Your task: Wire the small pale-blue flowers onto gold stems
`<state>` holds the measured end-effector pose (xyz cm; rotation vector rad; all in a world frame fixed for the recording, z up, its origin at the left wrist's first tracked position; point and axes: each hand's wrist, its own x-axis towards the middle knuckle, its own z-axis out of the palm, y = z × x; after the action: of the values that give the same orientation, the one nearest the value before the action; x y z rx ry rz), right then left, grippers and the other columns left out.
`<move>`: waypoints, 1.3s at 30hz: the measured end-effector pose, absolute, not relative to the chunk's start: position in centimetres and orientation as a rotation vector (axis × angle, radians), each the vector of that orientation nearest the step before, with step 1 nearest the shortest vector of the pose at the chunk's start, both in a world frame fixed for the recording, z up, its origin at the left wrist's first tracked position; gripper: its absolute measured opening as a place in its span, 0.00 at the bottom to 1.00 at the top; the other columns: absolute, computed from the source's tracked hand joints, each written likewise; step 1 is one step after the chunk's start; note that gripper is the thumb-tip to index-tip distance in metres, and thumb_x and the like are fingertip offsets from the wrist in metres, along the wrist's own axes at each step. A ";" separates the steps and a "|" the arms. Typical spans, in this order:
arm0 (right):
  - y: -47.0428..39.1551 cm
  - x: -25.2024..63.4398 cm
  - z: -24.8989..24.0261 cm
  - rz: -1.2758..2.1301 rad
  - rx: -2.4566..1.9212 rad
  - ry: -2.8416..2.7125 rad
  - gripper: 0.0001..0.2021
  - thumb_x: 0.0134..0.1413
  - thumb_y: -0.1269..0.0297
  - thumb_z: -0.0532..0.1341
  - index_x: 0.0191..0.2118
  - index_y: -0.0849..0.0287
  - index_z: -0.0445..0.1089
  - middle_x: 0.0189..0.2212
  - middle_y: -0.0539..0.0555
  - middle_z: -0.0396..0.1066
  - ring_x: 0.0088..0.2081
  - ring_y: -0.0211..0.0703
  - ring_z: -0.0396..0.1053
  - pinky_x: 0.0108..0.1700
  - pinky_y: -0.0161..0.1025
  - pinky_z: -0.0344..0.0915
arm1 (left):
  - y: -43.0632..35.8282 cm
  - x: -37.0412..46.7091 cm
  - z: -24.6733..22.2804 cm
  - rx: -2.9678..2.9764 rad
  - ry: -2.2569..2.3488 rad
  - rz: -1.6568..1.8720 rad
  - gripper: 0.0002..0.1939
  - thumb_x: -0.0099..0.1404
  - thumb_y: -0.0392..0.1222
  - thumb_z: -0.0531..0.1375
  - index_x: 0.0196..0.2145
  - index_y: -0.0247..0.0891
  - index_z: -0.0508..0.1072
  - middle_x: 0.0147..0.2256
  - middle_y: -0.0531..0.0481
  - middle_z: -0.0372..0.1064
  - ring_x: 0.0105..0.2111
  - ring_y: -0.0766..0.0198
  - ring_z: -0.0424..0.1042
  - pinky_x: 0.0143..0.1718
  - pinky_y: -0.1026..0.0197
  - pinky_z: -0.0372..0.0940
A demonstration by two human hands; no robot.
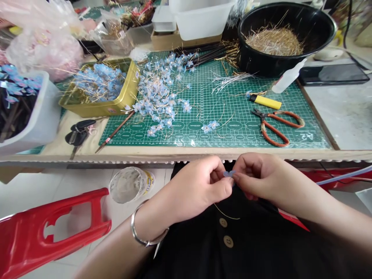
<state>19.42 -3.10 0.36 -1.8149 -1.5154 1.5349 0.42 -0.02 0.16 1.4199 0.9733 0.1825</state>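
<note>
Just below the table's front edge, my left hand (203, 186) and my right hand (258, 174) meet over my lap. Between their fingertips is a small blue flower (229, 173), pinched from both sides. A thin gold wire (228, 215) hangs below my left hand. On the green cutting mat (186, 135) lie a small pair of blue flowers (210, 126) and a larger heap of blue flowers (159, 91) with gold wires. Orange-handled pliers (277, 124) and a yellow lighter (266, 101) rest at the mat's right.
A gold tin (128, 89) of blue flowers and a white bin (46, 112) stand at the left. Back right are a black basin (247, 58) of wires, a white bottle (287, 79) and a phone (334, 74). Below are a red stool (26, 236) and a clear tub (128, 186).
</note>
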 end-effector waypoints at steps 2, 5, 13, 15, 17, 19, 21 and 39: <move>-2.8 19.6 0.4 1.486 -1.847 -1.598 0.07 0.47 0.59 0.60 0.24 0.55 0.66 0.15 0.44 0.67 0.19 0.34 0.63 0.21 0.31 0.56 | 0.2 0.5 0.4 1.558 1.013 0.165 0.09 0.66 0.47 0.58 0.31 0.41 0.67 0.25 0.58 0.68 0.26 0.67 0.65 0.26 0.62 0.56; -1.9 19.9 0.3 1.514 -1.854 -1.646 0.05 0.46 0.62 0.61 0.25 0.54 0.66 0.15 0.44 0.68 0.20 0.36 0.65 0.20 0.32 0.58 | 1.1 0.6 0.9 1.794 1.054 0.161 0.08 0.65 0.47 0.58 0.31 0.41 0.68 0.29 0.56 0.70 0.30 0.64 0.67 0.29 0.61 0.56; 1.2 19.6 2.1 1.539 -1.892 -1.759 0.04 0.43 0.68 0.63 0.23 0.54 0.69 0.14 0.44 0.69 0.19 0.36 0.67 0.22 0.32 0.63 | 4.4 1.0 2.4 1.982 0.973 -0.069 0.11 0.60 0.44 0.58 0.24 0.41 0.61 0.22 0.58 0.61 0.23 0.66 0.57 0.21 0.60 0.49; 1.8 19.5 2.9 1.535 -1.897 -1.778 0.05 0.43 0.69 0.63 0.22 0.54 0.69 0.14 0.44 0.69 0.19 0.36 0.67 0.21 0.31 0.62 | 5.0 1.0 2.6 1.935 0.931 -0.077 0.09 0.62 0.46 0.58 0.26 0.41 0.64 0.24 0.58 0.62 0.24 0.66 0.58 0.22 0.60 0.51; 2.1 19.6 3.5 1.530 -1.890 -1.784 0.06 0.45 0.69 0.63 0.22 0.54 0.69 0.14 0.44 0.69 0.18 0.35 0.67 0.19 0.29 0.60 | 5.5 0.9 2.7 1.865 0.890 -0.066 0.10 0.63 0.48 0.58 0.29 0.41 0.67 0.26 0.57 0.62 0.26 0.66 0.59 0.25 0.60 0.52; 2.1 19.8 3.8 1.545 -1.857 -1.776 0.06 0.47 0.68 0.63 0.22 0.55 0.70 0.14 0.44 0.69 0.18 0.33 0.67 0.19 0.29 0.59 | 5.8 0.8 2.6 1.810 0.864 -0.034 0.10 0.62 0.48 0.59 0.29 0.40 0.68 0.27 0.57 0.62 0.27 0.66 0.59 0.27 0.60 0.53; 2.0 20.0 3.8 1.586 -1.799 -1.752 0.07 0.48 0.65 0.64 0.23 0.55 0.70 0.16 0.45 0.70 0.19 0.33 0.68 0.20 0.29 0.62 | 5.7 0.8 2.4 1.760 0.855 0.005 0.08 0.61 0.45 0.59 0.28 0.40 0.67 0.26 0.58 0.60 0.27 0.66 0.57 0.27 0.60 0.51; -2.3 20.0 3.1 1.100 -1.538 -2.162 0.12 0.59 0.60 0.55 0.33 0.48 0.77 0.27 0.45 0.79 0.26 0.40 0.75 0.27 0.35 0.65 | 4.3 -0.7 -0.4 0.817 0.803 0.654 0.07 0.52 0.36 0.63 0.21 0.36 0.67 0.19 0.58 0.56 0.19 0.75 0.51 0.20 0.67 0.41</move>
<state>20.04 -2.31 3.11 -1.5375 -2.1623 1.0996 -0.70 4.32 -0.36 0.8174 0.8028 0.6544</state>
